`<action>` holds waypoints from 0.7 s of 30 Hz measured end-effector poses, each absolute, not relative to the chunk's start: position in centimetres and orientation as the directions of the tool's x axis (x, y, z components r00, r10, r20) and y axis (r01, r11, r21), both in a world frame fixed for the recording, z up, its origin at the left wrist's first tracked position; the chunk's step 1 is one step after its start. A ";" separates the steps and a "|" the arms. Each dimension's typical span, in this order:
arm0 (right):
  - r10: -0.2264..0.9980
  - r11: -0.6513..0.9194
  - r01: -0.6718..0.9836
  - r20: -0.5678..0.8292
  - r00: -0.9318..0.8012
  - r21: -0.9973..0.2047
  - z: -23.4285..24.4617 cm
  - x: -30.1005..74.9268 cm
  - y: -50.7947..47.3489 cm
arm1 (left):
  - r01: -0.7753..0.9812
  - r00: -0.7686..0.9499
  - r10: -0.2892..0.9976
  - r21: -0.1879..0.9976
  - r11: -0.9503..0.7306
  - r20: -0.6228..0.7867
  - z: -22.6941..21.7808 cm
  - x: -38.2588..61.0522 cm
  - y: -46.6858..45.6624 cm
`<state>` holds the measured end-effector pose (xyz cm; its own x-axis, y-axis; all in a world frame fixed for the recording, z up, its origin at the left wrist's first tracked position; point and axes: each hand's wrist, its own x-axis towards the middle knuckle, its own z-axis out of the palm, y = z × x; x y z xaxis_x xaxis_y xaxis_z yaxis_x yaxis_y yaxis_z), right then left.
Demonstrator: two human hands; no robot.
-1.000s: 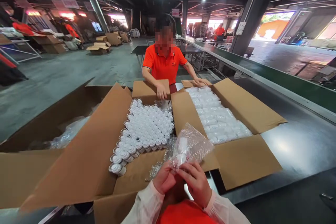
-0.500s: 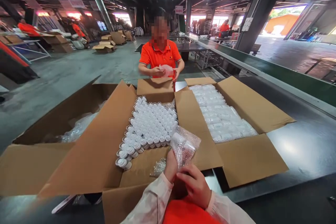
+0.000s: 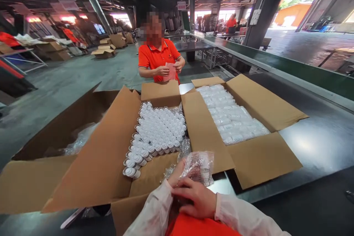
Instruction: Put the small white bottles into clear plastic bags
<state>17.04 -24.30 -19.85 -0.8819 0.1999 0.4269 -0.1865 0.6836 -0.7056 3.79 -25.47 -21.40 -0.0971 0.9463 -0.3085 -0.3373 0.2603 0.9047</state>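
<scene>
Gripping a crinkled clear bubble-wrap pouch (image 3: 199, 166), both hands (image 3: 193, 199) overlap

The dark worktop (image 3: 318, 147) carries three open boxes. The middle box (image 3: 116, 155) touches the right box (image 3: 257, 155); the left box (image 3: 35, 177) stands beside.

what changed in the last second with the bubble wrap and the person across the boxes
The clear bubble-wrap bundle came down from raised above the box flap to low near the chest. The right hand moved over the left hand, both still gripping it. The co-worker in the orange shirt lifted both hands off the boxes and now holds a pink piece. The open cardboard box of white bottles and the box of wrapped bottles stayed put.
</scene>
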 end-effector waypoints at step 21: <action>0.679 0.305 0.032 0.194 -0.708 -0.952 -16.4 19.4 -13.0 | -0.268 -0.110 0.993 0.963 0.002 -0.033 -17.9 0.2 -26.0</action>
<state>19.41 -12.98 -16.43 -0.7082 0.6788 0.1941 0.0320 0.3055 -0.9517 0.22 -25.96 -17.91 -0.1098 0.9934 -0.0326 -0.2684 0.0020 0.9633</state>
